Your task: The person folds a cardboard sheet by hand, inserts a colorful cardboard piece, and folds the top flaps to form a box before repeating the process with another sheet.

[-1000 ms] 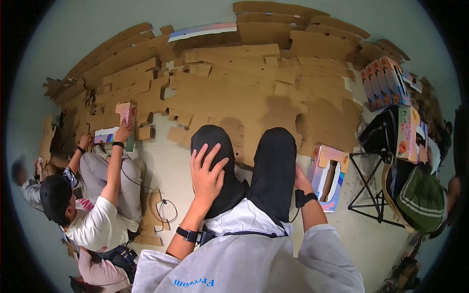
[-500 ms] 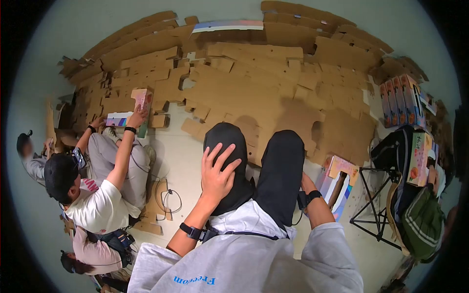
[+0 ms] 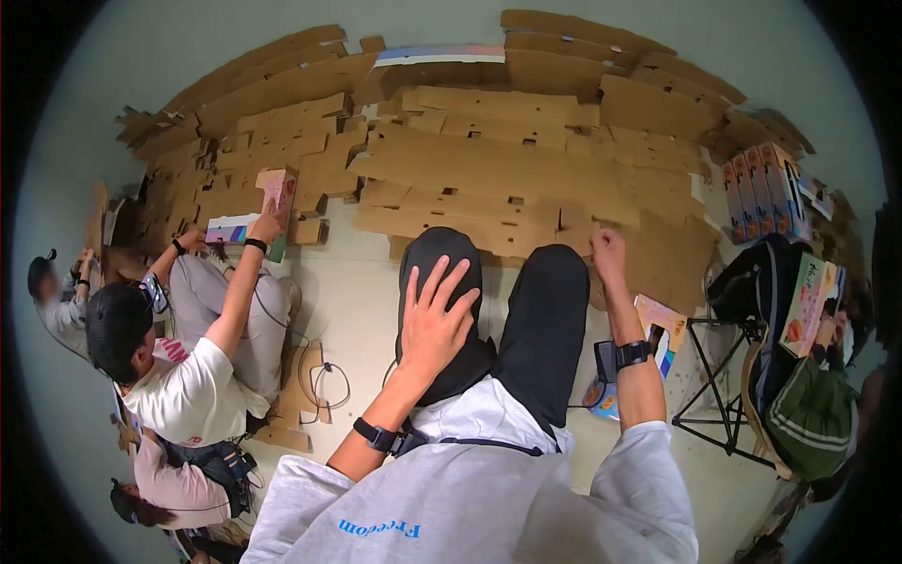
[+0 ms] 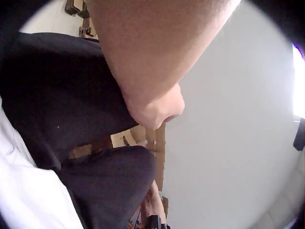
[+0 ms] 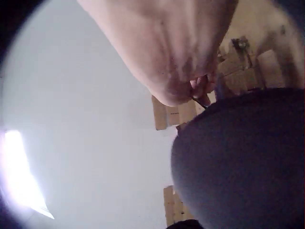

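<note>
My left hand (image 3: 436, 315) lies spread over the left knee of my black trousers (image 3: 442, 249), fingers straight. Beyond my right knee, my right hand (image 3: 609, 254) is curled close over the cardboard near its front edge. In the right wrist view a thin dark object (image 5: 200, 102) pokes out from the curled fingers of that hand; I cannot tell its kind. A wide brown cardboard sheet (image 3: 413, 209) with small slots lies flat before my knees. Beside my right forearm sits a printed carton (image 3: 665, 320), partly hidden by the arm.
Flattened cardboard (image 3: 554, 70) lines the wall. Several printed cartons (image 3: 766, 193) stand in a row at right, near a black folding stool frame (image 3: 719, 404) and a green bag (image 3: 813, 414). At left a seated person (image 3: 188, 395) handles a pink box (image 3: 277, 188); a cable (image 3: 324, 381) lies nearby.
My right hand has come up from beside my right thigh, beside the carton, to the cardboard past the knee. Slotted cardboard now shows before my knees. The left hand stays on its knee.
</note>
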The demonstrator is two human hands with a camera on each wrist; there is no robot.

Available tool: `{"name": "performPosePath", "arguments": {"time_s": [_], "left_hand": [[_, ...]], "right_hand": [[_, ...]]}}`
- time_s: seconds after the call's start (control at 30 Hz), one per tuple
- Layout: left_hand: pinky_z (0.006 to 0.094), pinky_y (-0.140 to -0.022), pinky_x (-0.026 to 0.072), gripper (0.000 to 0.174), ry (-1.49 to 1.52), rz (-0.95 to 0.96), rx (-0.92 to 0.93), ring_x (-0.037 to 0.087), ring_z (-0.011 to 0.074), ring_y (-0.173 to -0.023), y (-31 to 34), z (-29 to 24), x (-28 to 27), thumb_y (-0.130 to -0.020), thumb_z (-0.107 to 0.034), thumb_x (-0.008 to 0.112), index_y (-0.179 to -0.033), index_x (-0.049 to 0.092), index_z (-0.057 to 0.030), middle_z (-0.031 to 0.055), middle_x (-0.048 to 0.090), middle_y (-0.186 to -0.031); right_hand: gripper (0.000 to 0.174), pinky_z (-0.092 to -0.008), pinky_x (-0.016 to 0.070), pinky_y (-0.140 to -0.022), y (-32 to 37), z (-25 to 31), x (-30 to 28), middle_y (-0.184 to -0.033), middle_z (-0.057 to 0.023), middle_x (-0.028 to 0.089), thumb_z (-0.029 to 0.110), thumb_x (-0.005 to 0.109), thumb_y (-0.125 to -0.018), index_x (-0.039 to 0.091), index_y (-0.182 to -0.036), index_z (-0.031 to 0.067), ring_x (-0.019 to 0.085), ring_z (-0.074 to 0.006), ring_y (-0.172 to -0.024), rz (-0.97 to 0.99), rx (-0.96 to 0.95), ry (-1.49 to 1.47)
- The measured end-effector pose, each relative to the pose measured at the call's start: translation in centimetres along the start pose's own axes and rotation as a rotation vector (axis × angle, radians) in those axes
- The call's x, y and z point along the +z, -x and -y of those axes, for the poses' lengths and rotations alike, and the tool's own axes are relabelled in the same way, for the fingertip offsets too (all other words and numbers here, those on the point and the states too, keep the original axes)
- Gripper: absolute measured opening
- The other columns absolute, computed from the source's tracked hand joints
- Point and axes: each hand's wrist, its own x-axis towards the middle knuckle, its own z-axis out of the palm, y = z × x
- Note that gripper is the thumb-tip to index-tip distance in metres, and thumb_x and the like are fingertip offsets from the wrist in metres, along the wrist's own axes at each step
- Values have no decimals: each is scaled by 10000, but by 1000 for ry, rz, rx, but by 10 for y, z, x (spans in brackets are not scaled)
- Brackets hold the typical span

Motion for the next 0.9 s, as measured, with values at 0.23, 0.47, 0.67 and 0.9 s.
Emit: {"name": "performPosePath", "arguments": {"time_s": [0.23,0.47,0.67,0.9], "left_hand": [[574,-1284,240,542,-46,65,33,368,358,-1547,-13,-12,0,-868,-100,743,-1398,644,-156,158,426,-1640],[550,-1272,279,872,64,-138,-47,326,454,-1545,-50,-29,5,-799,20,781,-1585,454,-172,241,290,-1680],[495,-1184,414,564,134,-104,-38,602,336,-1335,-88,-39,-19,-799,38,754,-1340,691,-109,177,680,-1331],[521,-1110,455,181,340,-503,-60,736,295,-790,-53,-18,-35,-873,-187,853,-860,774,-24,114,744,-785]], "right_hand": [[195,-256,466,-623,20,114,-36,-863,1,684,149,647,-998,745,-1078,0,565,-71,-694,-133,92,-554],[160,-229,481,-664,110,175,-6,-898,-1,679,114,650,-1021,707,-1098,-15,572,-65,-731,-129,84,-767],[144,-230,498,-670,195,242,1,-890,-2,657,113,646,-1049,675,-1067,-26,599,-63,-779,-103,9,-807],[266,-267,509,-615,196,187,-43,-796,-130,735,207,570,-1106,677,-1077,-35,640,-131,-639,-258,-91,-627]]}}
